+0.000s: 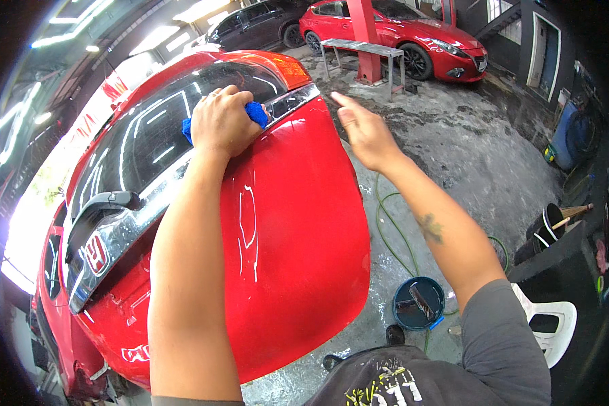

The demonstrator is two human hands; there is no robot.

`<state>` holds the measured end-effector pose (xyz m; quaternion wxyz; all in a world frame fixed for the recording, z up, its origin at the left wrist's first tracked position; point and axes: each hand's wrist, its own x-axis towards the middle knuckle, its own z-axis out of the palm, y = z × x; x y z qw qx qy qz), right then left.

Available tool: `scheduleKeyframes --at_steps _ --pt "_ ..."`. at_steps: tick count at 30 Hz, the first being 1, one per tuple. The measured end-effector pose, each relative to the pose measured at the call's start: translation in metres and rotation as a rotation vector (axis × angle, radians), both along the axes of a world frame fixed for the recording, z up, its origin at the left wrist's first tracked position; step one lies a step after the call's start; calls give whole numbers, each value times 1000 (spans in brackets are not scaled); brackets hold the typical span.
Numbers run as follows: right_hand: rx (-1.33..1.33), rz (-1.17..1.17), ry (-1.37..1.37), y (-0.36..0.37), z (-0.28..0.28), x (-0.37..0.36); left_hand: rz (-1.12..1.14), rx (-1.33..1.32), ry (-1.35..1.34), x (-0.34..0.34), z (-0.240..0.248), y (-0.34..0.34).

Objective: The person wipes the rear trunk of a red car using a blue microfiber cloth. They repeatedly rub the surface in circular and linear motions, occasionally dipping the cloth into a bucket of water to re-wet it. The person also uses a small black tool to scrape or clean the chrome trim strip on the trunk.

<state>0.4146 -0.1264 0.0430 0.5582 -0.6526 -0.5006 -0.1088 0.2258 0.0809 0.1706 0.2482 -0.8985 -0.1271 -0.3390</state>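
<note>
Under my left hand (223, 123) is a bunched blue cloth (256, 114), its ends showing on both sides of my fingers. The hand presses it where the dark rear window (139, 128) meets the shiny trim strip (292, 103) of a red car tailgate (301, 223). My right hand (365, 133) is in the air just beyond the tailgate's right edge, with its fingers stretched out and nothing in it. A black rear wiper (108, 200) lies along the lower left of the glass. An orange tail light (287, 70) sits at the upper corner.
A dark bucket (441, 295) holding black objects stands on the wet floor by my feet. A green hose (399, 233) runs past it. At right are a white plastic chair (560, 331) and a blue barrel (563, 139). Behind stand a bench (365, 47), red post (367, 30) and red car (446, 40).
</note>
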Motion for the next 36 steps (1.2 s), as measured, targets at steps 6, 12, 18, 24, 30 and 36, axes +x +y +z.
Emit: scheduleKeyframes --at_steps 6,12,18,24,30,36 --pt "-336 -35 -426 -19 -68 -80 86 -62 38 -3 0 -8" --pt "-670 57 -444 -138 -110 -175 21 -31 4 0 -5 -2" --pt "-358 -117 -416 3 -40 -81 -15 -35 -4 2 0 -10" --pt "-429 -12 -391 -65 -85 -160 -25 -52 -5 -6 -7 5" --pt "-375 -92 -492 -41 -74 -146 -38 -58 0 -4 -1 -3" --pt "-281 -64 -335 11 -48 -125 -45 -60 19 -10 0 6"
